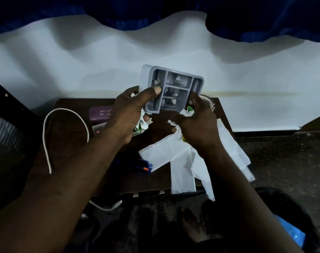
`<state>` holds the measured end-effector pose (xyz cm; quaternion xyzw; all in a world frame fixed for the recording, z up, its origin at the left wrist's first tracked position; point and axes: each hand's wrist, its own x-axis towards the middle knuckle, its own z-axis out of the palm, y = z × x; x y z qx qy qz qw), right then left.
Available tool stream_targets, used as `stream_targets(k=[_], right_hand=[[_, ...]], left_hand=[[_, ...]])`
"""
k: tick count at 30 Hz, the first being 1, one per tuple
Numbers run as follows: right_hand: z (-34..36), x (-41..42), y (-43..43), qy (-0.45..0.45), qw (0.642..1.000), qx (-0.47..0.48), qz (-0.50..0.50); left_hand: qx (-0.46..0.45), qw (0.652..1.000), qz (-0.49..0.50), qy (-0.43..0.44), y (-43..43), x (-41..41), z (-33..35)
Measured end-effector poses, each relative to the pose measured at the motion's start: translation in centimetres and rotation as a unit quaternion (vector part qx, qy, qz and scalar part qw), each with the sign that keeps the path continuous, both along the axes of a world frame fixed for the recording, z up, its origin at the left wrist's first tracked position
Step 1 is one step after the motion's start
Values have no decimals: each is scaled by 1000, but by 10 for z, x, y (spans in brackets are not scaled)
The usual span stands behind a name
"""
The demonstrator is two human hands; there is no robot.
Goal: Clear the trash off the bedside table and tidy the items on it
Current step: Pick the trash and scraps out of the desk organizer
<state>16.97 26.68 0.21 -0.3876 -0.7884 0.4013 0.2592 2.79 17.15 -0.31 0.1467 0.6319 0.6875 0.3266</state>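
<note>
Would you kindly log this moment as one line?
left hand: grips grey organiser tray | right hand: grips crumpled trash | table: tissues, cable

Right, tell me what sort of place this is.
Likely a dim bedroom corner: a small dark wooden bedside table against a pale wall, a white cable looped on it, blue fabric hanging above.

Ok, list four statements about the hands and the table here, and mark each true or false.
1. The left hand grips the grey tray. True.
2. The grey tray lies flat on the table. False: it is held up above the table.
3. A white cable loops over the table's left part. True.
4. The right hand is empty. False: it clutches crumpled paper.
</note>
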Motion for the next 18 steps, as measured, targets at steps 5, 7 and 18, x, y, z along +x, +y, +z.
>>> stream_targets(k=[5, 7, 18], right_hand=[[-4, 2, 3, 31, 995, -95, -2], [-5, 2, 4, 41, 990, -132, -2], [3, 5, 7, 164, 913, -374, 21]], left_hand=[[19, 999, -40, 13, -1, 3, -2], [22, 998, -56, 19, -1, 2, -5], [10, 997, -69, 36, -1, 7, -3]])
